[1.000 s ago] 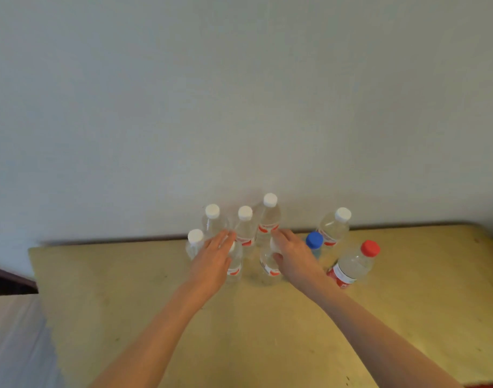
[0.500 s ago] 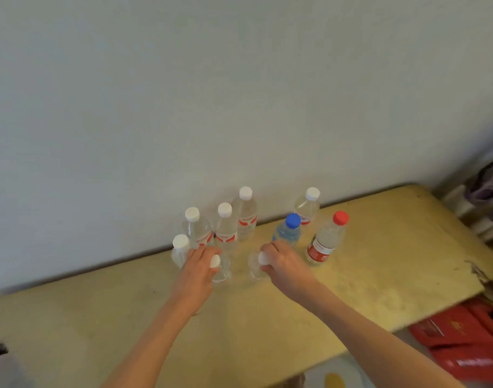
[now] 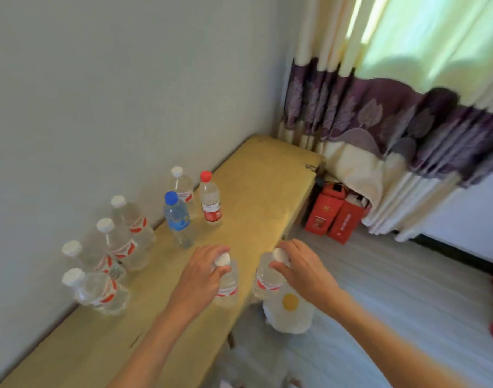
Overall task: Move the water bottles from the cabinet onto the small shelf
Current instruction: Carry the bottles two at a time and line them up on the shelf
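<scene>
My left hand [image 3: 200, 275] grips the neck of a white-capped water bottle [image 3: 228, 288], held over the front edge of the yellow cabinet top [image 3: 256, 191]. My right hand [image 3: 302, 268] grips a second white-capped bottle [image 3: 266, 281] by its top, just past the cabinet edge, above the floor. Several more white-capped bottles [image 3: 119, 245] stand by the wall at the left. A blue-capped bottle [image 3: 177, 217], a red-capped bottle [image 3: 209, 201] and another white-capped one [image 3: 181, 184] stand farther back. No small shelf is in view.
Two red boxes [image 3: 334, 217] stand on the floor beside the cabinet's far end, under a purple-and-cream curtain [image 3: 393, 119]. A white jug with a yellow cap [image 3: 291, 310] sits on the floor below my right hand. Grey floor [image 3: 379, 303] spreads to the right.
Both hands have lifted a bottle each from the group and carried it right, to the cabinet's front edge. My view has swung right, so the curtain and floor now show.
</scene>
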`<state>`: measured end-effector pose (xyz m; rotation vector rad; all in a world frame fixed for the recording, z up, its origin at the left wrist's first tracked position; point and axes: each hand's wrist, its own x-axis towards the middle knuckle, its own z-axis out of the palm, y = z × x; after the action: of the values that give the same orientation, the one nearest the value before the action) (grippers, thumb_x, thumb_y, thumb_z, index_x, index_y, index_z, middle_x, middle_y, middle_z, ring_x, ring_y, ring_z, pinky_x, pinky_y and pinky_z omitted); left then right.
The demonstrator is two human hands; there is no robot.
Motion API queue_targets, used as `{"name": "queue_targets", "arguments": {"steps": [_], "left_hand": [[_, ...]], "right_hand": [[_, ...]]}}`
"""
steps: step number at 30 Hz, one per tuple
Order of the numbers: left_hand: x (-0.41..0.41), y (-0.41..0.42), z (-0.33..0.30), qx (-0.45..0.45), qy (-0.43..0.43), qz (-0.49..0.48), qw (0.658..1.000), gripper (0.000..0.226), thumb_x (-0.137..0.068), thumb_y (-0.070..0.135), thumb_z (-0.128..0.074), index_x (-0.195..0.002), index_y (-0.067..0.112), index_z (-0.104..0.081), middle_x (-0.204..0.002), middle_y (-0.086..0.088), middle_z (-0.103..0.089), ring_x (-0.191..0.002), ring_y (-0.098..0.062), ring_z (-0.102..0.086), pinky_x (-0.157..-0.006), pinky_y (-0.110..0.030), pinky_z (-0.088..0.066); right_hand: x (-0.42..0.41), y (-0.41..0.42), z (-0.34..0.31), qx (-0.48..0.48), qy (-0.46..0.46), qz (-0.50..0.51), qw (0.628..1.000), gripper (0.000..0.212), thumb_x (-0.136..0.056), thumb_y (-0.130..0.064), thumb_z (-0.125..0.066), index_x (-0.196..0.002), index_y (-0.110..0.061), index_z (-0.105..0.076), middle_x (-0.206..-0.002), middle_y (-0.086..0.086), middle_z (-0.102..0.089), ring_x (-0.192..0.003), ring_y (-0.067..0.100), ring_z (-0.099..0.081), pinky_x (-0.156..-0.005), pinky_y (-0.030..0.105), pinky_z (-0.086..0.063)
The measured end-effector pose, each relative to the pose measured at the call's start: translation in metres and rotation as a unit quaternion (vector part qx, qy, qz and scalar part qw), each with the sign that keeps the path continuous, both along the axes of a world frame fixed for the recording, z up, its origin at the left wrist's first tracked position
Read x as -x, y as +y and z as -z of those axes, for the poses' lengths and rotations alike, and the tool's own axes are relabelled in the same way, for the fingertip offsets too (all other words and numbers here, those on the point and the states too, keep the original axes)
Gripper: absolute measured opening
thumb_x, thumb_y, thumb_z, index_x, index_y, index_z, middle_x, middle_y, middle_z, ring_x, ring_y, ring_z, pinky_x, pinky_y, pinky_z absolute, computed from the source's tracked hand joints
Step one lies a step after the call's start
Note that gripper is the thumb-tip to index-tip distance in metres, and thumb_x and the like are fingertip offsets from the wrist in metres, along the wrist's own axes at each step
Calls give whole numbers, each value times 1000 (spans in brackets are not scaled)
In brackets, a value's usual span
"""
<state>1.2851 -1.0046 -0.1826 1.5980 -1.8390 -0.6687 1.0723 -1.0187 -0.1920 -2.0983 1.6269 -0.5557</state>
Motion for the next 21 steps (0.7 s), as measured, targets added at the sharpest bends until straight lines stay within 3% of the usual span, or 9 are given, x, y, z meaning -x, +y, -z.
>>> {"name": "queue_targets", "arguments": {"steps": [2,6,12,17,21], "left_hand": [[37,0,-6,21,-7,72,997,30,-79,11,-60,-109,11,-59,-101,7,-50,-94,-5,-42,-82,-3,-24],[125,5,-19,50,-22,200,978,36,-76,23,-54,-108,8,-59,-100,5,-52,-92,-7,-43,-83,-12,-28],[277,60,-11,48,20,300,952,31,-82,5,-61,-112,10,-58,-102,2,-52,-97,-12,-48,-84,-10,-28],[410,114,0,56,-1,431,900,29,-78,12,-62,-106,7,-61,-98,-7,-62,-92,-8,-45,-80,-11,-30],[510,168,-1,62,2,513,856,29,-75,6,-69,-104,9,-61,-97,-5,-62,-89,-5,-44,-81,-8,-29]], "right_hand": [[38,22,-6,11,-4,57,998,37,-87,-31,-57,-116,-9,-50,-113,8,-53,-108,23,-48,-86,23,-32],[121,75,-16,52,-21,167,984,33,-85,-25,-62,-109,-4,-54,-107,13,-56,-100,27,-51,-81,20,-30],[249,184,-27,71,-4,287,955,36,-79,-34,-55,-93,-1,-58,-87,15,-60,-83,20,-50,-77,21,-33],[362,280,-26,54,63,381,921,25,-74,-27,-61,-83,-3,-55,-76,13,-59,-69,33,-56,-71,30,-33],[433,363,-19,33,65,472,879,25,-74,-27,-60,-83,-3,-56,-78,14,-60,-72,35,-56,-72,31,-33]]}}
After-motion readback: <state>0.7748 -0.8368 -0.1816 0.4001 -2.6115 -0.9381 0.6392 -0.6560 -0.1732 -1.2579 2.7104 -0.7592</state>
